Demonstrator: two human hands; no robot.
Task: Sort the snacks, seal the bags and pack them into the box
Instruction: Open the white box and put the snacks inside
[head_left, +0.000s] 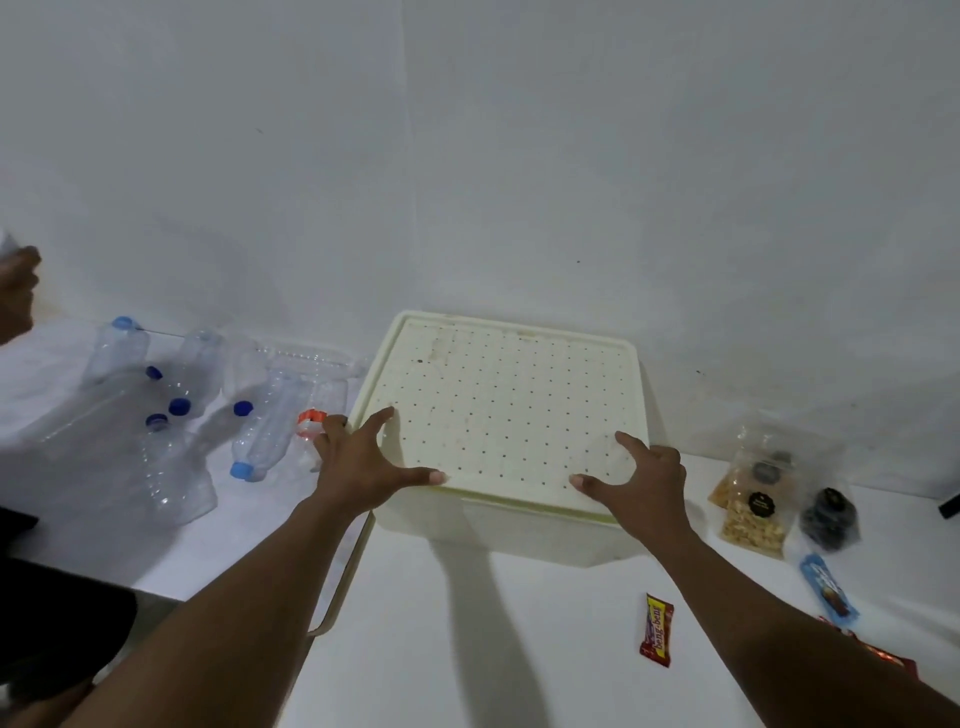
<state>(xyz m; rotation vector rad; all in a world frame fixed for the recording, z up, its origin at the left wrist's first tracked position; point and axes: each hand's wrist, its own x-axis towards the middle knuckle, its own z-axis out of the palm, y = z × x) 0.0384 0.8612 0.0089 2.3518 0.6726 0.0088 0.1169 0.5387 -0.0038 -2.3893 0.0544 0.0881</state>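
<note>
The box (545, 525) sits mid-frame on the surface (467, 649); left hand (363, 462) and right hand (644, 483) lie spread on its lid (509, 395), clasping nothing; I'd lift both near corners evenly; bagged snacks (753, 514) wait at right.

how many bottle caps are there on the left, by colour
blue caps: 6
orange cap: 1
total: 7
</note>
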